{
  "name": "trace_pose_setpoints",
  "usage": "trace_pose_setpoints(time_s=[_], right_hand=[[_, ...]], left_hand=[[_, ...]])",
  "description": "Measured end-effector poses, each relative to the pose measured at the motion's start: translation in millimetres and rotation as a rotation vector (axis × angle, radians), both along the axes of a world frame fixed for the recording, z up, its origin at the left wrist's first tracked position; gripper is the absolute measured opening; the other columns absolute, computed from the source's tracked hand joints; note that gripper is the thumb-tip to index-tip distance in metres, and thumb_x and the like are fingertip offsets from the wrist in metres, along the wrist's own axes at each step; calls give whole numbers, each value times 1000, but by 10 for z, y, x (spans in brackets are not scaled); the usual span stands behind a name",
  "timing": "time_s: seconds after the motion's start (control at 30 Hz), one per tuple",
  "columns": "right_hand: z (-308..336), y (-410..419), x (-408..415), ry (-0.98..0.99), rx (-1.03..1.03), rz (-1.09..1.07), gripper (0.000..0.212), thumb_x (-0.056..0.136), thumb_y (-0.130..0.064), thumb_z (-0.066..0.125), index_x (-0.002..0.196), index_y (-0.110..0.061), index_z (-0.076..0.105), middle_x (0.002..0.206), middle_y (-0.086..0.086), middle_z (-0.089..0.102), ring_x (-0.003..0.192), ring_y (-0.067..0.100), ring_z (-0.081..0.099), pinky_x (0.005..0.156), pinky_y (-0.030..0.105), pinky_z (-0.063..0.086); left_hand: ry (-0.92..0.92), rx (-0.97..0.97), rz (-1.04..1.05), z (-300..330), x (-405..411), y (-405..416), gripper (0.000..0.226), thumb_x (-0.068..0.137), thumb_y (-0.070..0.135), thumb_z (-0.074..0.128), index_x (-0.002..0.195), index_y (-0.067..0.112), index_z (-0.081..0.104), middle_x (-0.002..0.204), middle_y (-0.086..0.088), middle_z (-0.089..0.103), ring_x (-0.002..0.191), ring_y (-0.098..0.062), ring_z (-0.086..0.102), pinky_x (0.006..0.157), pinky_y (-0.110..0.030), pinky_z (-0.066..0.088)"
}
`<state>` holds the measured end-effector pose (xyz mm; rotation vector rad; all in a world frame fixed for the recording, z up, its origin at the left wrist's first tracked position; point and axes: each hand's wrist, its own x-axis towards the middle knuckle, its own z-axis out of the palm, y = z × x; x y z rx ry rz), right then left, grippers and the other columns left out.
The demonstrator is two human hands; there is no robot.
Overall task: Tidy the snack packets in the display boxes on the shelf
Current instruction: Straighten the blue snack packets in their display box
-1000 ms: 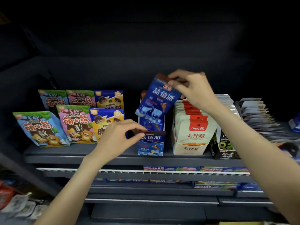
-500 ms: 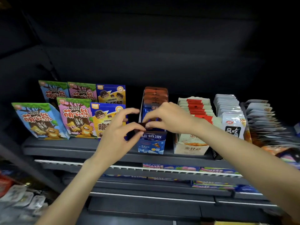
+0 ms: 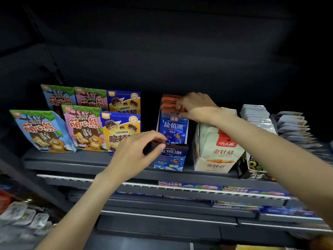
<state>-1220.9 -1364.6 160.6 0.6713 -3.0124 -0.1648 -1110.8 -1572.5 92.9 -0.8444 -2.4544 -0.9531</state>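
Reaching up from the lower left, my left hand [image 3: 137,152] pinches the dark top edge of the front blue snack packet [image 3: 171,152], which leans at the front of the narrow blue display box [image 3: 169,164] on the dark shelf [image 3: 86,164]. Just behind it, another blue packet [image 3: 173,128] stands upright in the same box, and my right hand [image 3: 196,107] curls its fingers over the orange-topped packets [image 3: 168,104] at the back. Beside the box stand a cream carton [image 3: 216,156] on the right and bear-print pouches [image 3: 84,129] on the left.
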Motion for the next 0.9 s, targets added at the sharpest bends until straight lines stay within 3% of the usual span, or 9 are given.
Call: trace_pose_setpoints(time_s=[0.2,0.3,0.4,0.53,0.67,0.77,0.83,0.9], right_hand=[[109,21,92,-158,-164,17,24,88,-34,66,108,-21,65,98,-6,57,95,18,57,75,27,40],[293,92,240,-77,-320,17,18,89,-34,64,102,-23,66,98,-3,65,93,20,60,79,33,49],[442,155,405,76,-633,-73,6,86,-28,67,89,-23,66,84,-4,66,76,14,62,70,27,50],[471,174,512,85,-1129,-226,18,85,-19,70,72,-26,60,71,-2,65,43,9,61,44,17,44],[452,138,590,-24,-1429,-247,11,87,-13,69,80,-18,63,88,10,69,62,22,70,62,31,59],[463,103,645,-59,-1558,-206,8,87,-9,67,82,-12,62,85,13,67,68,20,69,59,25,57],[497,72,696,-76,-1648,-179,6,88,-7,66,84,-9,62,84,12,66,65,14,68,57,21,56],[523,46,734,-112,-1756,-169,5,89,-4,64,85,-6,61,81,9,66,62,9,67,58,20,56]], left_hand=[[-66,77,-6,26,-35,2,32,94,44,45,104,23,67,95,21,65,93,6,60,74,-7,44],[-133,210,28,92,-91,16,26,94,45,53,105,25,65,99,19,66,96,6,61,79,-7,44],[-107,341,136,230,-161,109,29,85,43,58,108,26,62,103,21,63,99,5,59,80,-9,45],[44,260,173,430,-234,366,52,77,47,69,121,23,55,119,11,54,109,1,51,87,-11,44],[96,98,272,495,-274,585,62,69,57,70,114,19,50,112,7,51,97,-2,47,74,-7,35],[163,80,321,491,-309,616,46,77,44,71,108,15,54,103,4,59,82,-1,52,63,-6,35],[230,119,283,470,-331,594,32,84,37,63,104,13,59,98,3,66,80,-3,60,62,-19,51],[287,146,268,475,-343,566,27,88,35,55,102,12,61,96,3,67,80,-8,65,61,-33,56]])
